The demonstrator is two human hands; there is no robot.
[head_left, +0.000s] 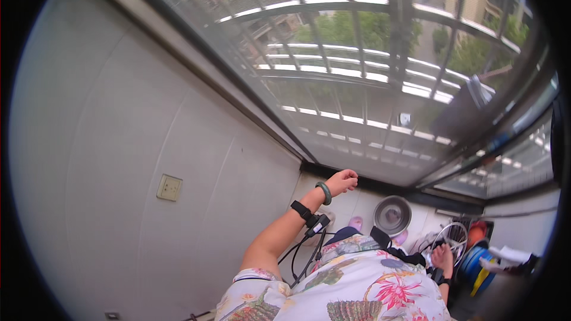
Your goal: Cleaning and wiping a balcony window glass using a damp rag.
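My left hand [344,182] is stretched forward near the window sill, its fingers curled in and nothing visible in them. A dark green bangle [324,193] circles that wrist, and a black strap with a small device [309,217] sits on the forearm. My right hand [442,257] is low by my right side, its fingers bent; whatever they may hold cannot be made out. Beside it is a pale wire loop [457,233]. A round metal basin [392,216] stands on the tiled floor in front of my feet.
A barred, screened window [357,95] spans the far side. The pale wall [119,142] on the left carries a socket [169,187]. At the right are an orange-red container [476,234], a blue round object [474,263] and a yellow strip [480,279]. Black cables [297,255] hang near my left arm.
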